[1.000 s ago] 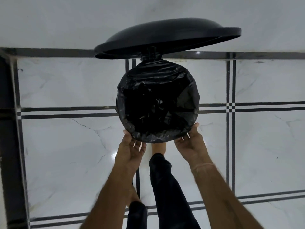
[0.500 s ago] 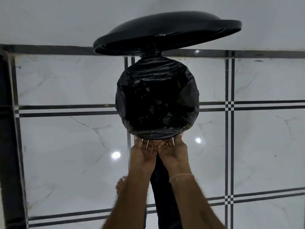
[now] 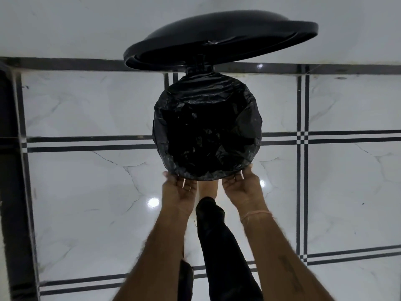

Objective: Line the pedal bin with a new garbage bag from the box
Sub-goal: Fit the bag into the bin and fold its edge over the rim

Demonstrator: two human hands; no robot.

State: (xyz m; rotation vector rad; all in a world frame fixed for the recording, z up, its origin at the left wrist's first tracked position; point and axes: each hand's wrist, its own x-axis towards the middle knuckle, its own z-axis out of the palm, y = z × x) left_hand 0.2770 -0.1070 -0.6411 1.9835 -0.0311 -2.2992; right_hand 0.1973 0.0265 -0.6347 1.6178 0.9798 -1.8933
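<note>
A round pedal bin stands on the floor with its black lid (image 3: 219, 38) raised. A black garbage bag (image 3: 206, 127) lines the bin, its crinkled edge folded over the whole rim. My left hand (image 3: 179, 189) touches the bag's edge at the near left of the rim, fingers curled under it. At the near right of the rim my right hand (image 3: 242, 185) holds the bag's edge the same way. My foot (image 3: 207, 189) in a black trouser leg reaches under the bin's front between the hands. No box is in view.
White marble floor tiles (image 3: 86, 213) with black stripe borders surround the bin. A white wall (image 3: 65, 25) rises just behind the lid. A dark upright edge (image 3: 10, 192) runs down the far left.
My hands were together at the front middle of the rim half a second ago; they have spread apart along the near rim.
</note>
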